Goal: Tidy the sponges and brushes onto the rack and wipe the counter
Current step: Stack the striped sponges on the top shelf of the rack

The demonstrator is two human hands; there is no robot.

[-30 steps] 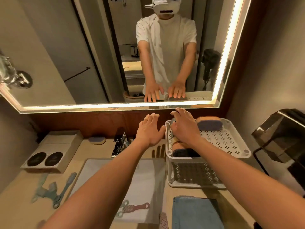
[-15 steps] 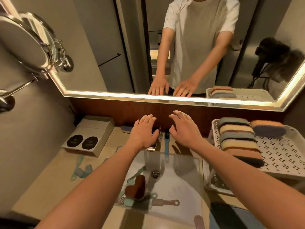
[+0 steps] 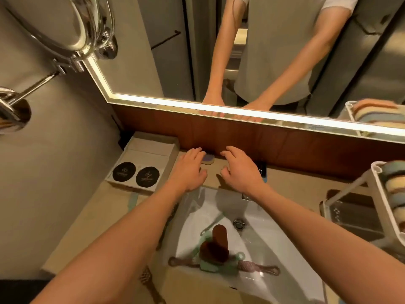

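A purple and yellow sponge (image 3: 208, 159) lies on the counter against the wooden back panel. My left hand (image 3: 190, 170) hovers just left of it, fingers spread and empty. My right hand (image 3: 240, 170) hangs to its right, fingers curled down, also empty. The white rack (image 3: 375, 172) stands at the right edge with several stacked sponges (image 3: 394, 183) on its top shelf. In the white sink (image 3: 269, 244) lie a brown brush (image 3: 215, 242), a green brush (image 3: 210, 266) and pink handled brushes (image 3: 258, 267).
A white box (image 3: 143, 161) with two black round discs stands at the back left of the counter. A chrome round mirror on an arm (image 3: 65, 29) juts from the left wall. A pale green brush (image 3: 132, 200) lies left of the sink. The faucet is hidden under my right wrist.
The view has swung left and down, away from the rack. Both hands moved from the rack over to the back of the counter near the purple sponge.
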